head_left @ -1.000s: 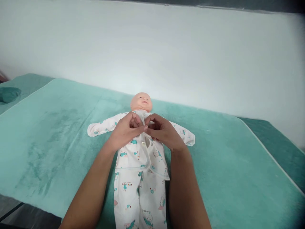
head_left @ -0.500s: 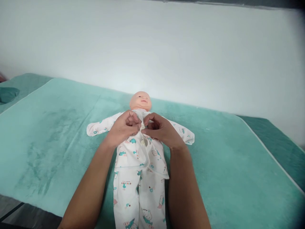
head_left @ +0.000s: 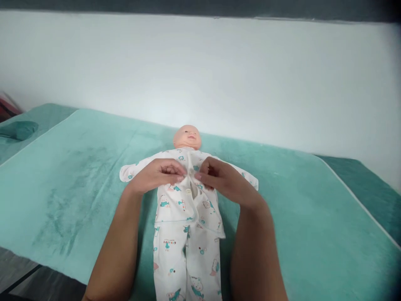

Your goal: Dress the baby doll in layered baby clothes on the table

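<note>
A baby doll (head_left: 188, 137) lies on its back with its arms spread, dressed in a white printed baby shirt (head_left: 175, 209) and matching pants (head_left: 169, 263). My left hand (head_left: 161, 173) is over the chest, thumb and fingers pinched on the shirt front beside the middle opening. Opposite it, my right hand (head_left: 219, 177) has its fingers curled and the thumb pressed in, pinching the other side of the front. A pale button (head_left: 191, 171) shows between the hands. Below them the front gapes around a second button (head_left: 188, 191).
A green plush cloth (head_left: 313, 234) with a pale edge covers the table under the doll. Darker green cloth (head_left: 357, 184) lies at the right. A white wall (head_left: 219, 75) rises behind. Something red (head_left: 8, 109) stands at the far left.
My hands have drawn slightly apart from the middle of the shirt front, uncovering a button and the upper chest. The view has tilted up a little.
</note>
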The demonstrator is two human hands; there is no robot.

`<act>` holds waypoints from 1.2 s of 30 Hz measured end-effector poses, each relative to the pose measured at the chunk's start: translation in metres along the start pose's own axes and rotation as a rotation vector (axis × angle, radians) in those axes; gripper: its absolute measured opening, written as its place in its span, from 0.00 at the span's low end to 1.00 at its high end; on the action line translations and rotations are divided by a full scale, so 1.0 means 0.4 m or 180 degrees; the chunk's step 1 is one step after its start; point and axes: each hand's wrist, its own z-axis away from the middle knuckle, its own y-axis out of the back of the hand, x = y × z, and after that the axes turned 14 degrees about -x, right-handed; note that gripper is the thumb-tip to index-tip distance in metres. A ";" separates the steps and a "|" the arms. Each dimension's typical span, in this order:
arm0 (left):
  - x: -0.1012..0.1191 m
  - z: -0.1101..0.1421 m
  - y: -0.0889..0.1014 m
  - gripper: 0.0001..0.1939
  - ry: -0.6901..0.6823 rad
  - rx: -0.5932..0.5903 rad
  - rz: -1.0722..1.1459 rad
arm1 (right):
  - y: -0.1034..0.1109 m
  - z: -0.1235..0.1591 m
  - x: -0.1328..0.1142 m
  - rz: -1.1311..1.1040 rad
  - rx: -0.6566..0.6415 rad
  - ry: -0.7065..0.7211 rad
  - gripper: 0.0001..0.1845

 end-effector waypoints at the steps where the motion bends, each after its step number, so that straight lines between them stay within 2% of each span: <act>1: 0.005 0.006 0.005 0.11 0.0091 -0.0186 -0.0066 | -0.005 0.013 -0.019 0.0336 -0.0025 -0.0136 0.23; 3: 0.017 0.015 0.008 0.11 0.0248 -0.0531 -0.0319 | -0.026 0.037 -0.058 0.0968 -0.0094 -0.0366 0.22; 5: 0.028 0.018 0.002 0.11 0.0333 -0.0712 -0.0620 | -0.057 0.055 -0.088 0.1407 -0.0146 -0.0568 0.20; 8: 0.040 0.016 -0.015 0.09 0.0363 -0.0669 -0.0956 | -0.102 0.070 -0.108 0.1793 -0.0058 -0.0883 0.18; 11: 0.045 0.012 -0.027 0.07 0.0358 -0.0576 -0.1182 | -0.122 0.074 -0.101 0.1927 0.0102 -0.0795 0.16; 14: 0.045 0.012 -0.030 0.06 0.0336 -0.0554 -0.1212 | -0.111 0.072 -0.071 0.1538 0.0006 -0.0397 0.15; 17: 0.041 0.014 -0.027 0.09 0.0227 -0.0705 -0.0817 | -0.089 0.066 -0.020 0.0381 -0.0145 -0.0083 0.11; 19: 0.040 0.016 -0.024 0.10 0.0241 -0.0888 -0.0488 | -0.079 0.060 0.016 -0.0416 -0.0089 0.0174 0.07; 21: 0.039 0.018 -0.022 0.11 0.0337 -0.1058 -0.0371 | -0.077 0.055 0.041 -0.0866 0.0027 0.0490 0.04; 25: 0.036 0.018 -0.024 0.10 0.0358 -0.1245 -0.0174 | -0.082 0.044 0.053 -0.1013 0.0057 0.0727 0.05; 29: 0.033 0.009 -0.037 0.11 0.0157 -0.1015 0.0159 | -0.081 0.038 0.058 -0.1122 -0.0037 0.0689 0.13; 36: 0.031 -0.005 -0.057 0.11 0.0092 -0.0726 0.0257 | -0.076 0.035 0.086 -0.1187 0.0073 0.0685 0.15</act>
